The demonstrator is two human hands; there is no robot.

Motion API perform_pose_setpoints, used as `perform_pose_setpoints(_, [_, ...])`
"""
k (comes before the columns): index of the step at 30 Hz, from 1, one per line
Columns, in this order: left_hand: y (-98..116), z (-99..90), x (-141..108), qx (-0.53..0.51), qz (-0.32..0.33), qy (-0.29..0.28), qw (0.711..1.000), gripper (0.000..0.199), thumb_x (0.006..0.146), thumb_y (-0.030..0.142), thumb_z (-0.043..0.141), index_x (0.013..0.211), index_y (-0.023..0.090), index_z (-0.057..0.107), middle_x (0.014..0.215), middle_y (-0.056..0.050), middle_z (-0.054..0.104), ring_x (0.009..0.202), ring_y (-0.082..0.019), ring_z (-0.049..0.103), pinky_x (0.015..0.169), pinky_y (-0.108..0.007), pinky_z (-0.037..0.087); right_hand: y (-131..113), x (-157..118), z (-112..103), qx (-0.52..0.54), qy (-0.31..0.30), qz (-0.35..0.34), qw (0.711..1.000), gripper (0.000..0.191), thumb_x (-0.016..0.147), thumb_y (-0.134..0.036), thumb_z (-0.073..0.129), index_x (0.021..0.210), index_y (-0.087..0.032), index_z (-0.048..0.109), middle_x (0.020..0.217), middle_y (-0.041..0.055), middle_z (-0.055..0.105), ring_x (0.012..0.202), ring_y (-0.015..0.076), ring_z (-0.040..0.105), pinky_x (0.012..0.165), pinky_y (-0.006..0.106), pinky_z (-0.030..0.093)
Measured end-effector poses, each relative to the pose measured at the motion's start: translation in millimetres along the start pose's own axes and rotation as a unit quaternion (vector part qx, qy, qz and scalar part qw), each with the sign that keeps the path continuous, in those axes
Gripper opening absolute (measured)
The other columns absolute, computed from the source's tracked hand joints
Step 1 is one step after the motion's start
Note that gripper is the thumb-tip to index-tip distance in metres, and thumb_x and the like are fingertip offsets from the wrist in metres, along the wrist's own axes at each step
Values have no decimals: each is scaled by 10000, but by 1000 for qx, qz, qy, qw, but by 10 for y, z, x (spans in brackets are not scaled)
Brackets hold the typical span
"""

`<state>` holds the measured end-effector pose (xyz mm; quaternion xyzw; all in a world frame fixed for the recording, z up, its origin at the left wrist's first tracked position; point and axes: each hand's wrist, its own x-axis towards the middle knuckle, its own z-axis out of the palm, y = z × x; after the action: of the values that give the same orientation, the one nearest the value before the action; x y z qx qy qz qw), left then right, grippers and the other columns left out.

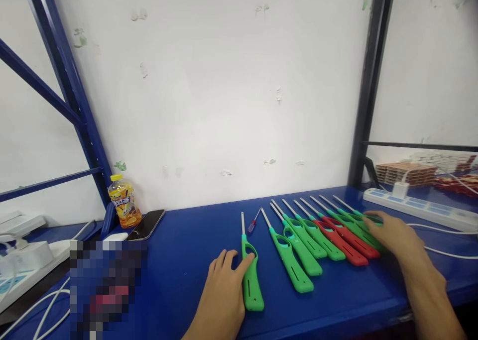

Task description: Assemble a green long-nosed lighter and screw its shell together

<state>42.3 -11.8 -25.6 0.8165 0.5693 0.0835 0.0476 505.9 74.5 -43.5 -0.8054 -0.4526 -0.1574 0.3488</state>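
Note:
Long-necked gas lighters with silvery tubes lie on the blue tabletop. My left hand (224, 290) rests beside a single green lighter (253, 285), its thumb on the handle near the trigger opening and its other fingers apart on the table. To the right, several lighters lie side by side on a slant, among them a green lighter (291, 268) and a red lighter (349, 248). At the right end of this row, my right hand (394, 235) has its fingers closed over the handle of a green lighter (373, 224), partly hiding it. A small screwdriver (252, 225) lies between the single lighter and the row.
A yellow-capped drink bottle (125, 203) and a phone (147, 224) stand and lie at the back left. A white power strip (421, 208) lies at the right, before stacked cardboard pieces (405, 173). White cables (48, 305) run at the left. Behind is a wall (224, 96).

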Motion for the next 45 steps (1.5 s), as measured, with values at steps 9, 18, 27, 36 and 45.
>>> perform_pose_setpoints(9, [-3,20,-16,-15,4,16,1000,654,963,78,401,1570,285,527,1574,-125,526,1503,-338,439,1226,-530,382,-1506,-573,-552,150,-117,-212,959,412,1050,-459,451,1194,-219,754,1205,111,789,1107,294,736,979,378,537])
perform_pose_setpoints(18, [-49,108,-34,-10,3,71,997,562,939,132,445,1475,205,599,1651,-180,429,1557,-391,354,1193,-573,403,-2265,-1548,-240,156,-357,-448,805,623,993,-103,418,1605,-183,503,1592,108,553,1450,269,541,1178,433,455])
perform_pose_setpoints(27, [-43,112,-51,12,6,104,994,505,969,215,489,1456,158,609,1607,-220,484,1554,-421,353,1227,-645,325,-2289,-1451,-299,126,-340,-438,823,565,1077,-163,328,1618,-240,473,1702,81,398,1579,269,342,1250,517,352])
perform_pose_setpoints(36, [-74,106,-57,-51,137,115,983,460,1011,221,499,1439,306,642,1483,-109,618,1435,-319,518,1247,-605,340,-2296,-1517,-291,92,-350,-444,820,761,888,4,433,1629,-164,449,1648,150,473,1524,299,434,1232,524,367])
perform_pose_setpoints(45, [-17,97,-60,-53,75,123,988,346,1010,333,564,1320,254,699,1350,-131,631,1315,-363,542,1195,-642,332,-2346,-1510,-341,70,-295,-441,845,388,1069,-131,438,1324,-184,725,1227,146,718,1161,307,680,1028,448,476])
